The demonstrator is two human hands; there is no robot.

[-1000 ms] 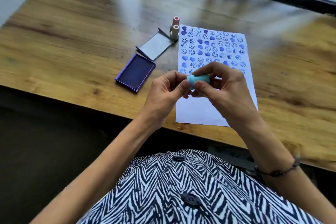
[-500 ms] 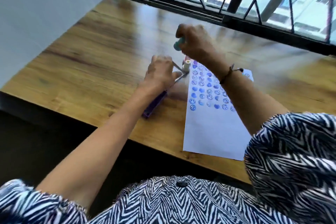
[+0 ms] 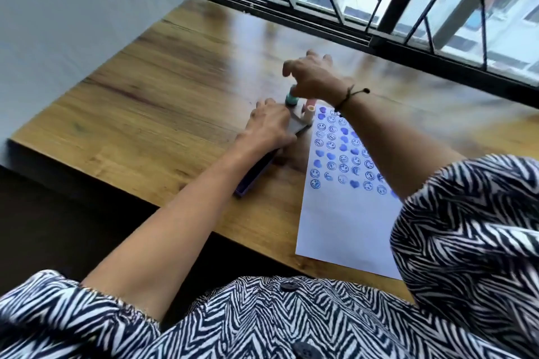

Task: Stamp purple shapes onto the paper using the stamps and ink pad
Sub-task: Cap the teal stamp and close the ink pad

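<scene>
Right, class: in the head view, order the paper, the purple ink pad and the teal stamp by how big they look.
1. paper
2. purple ink pad, partly hidden by the left arm
3. teal stamp, mostly covered by the right hand

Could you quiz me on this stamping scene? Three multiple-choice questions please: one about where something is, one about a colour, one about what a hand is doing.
1. Where does the teal stamp stand?
A. on the far end of the ink pad's open lid, by the paper's far left corner
B. on the windowsill
C. in the person's lap

2. What colour are the prints on the paper?
A. red
B. blue-purple
C. green

3. What is the left hand doing?
A. hanging off the table
B. resting on the ink pad
C. lifting the paper

Answers: 1 A, it stands under the right hand beside the pink stamp. 2 B, smileys and hearts show that ink. 3 B, it lies on the open case.
</scene>
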